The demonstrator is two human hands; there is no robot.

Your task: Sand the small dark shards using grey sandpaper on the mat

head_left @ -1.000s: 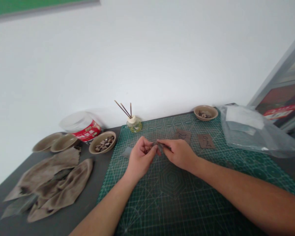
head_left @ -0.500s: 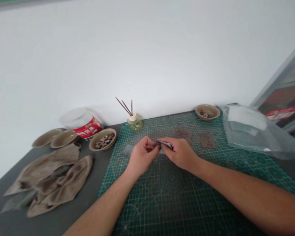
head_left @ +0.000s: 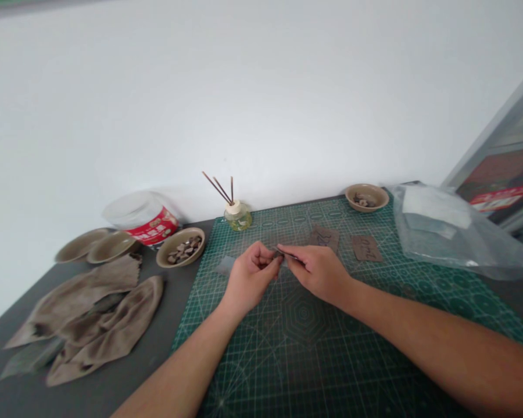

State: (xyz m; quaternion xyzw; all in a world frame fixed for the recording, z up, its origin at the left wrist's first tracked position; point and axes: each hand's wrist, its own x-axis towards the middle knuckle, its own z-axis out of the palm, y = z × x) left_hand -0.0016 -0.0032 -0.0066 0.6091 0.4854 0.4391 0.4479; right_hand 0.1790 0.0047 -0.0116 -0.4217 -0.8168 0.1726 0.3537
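Above the green cutting mat point(head_left: 248, 371), my left hand point(head_left: 250, 281) pinches a small dark piece point(head_left: 278, 253) that looks like a stone; my fingers hide most of it. My right hand point(head_left: 322, 271) is closed on a thin folded piece of sandpaper point(head_left: 294, 256), its edge against the small piece. Behind the right hand lies a brown sandpaper square point(head_left: 326, 237) with handwriting. Another marked brown square point(head_left: 366, 248) is to its right. A greyish sheet point(head_left: 225, 265) lies flat just left of my left hand.
At left are a bowl of small stones point(head_left: 181, 248), two more bowls point(head_left: 108, 247), a red-labelled jar point(head_left: 142, 216) and crumpled stained cloths point(head_left: 113, 342). A reed diffuser point(head_left: 237, 217) stands by the wall. Back right hold a bowl point(head_left: 366, 197) with small pieces and a clear plastic bag point(head_left: 453, 244).
The sandpaper in my right hand has tilted, so its pale face now shows only as a thin edge. Both hands stay in nearly the same place.
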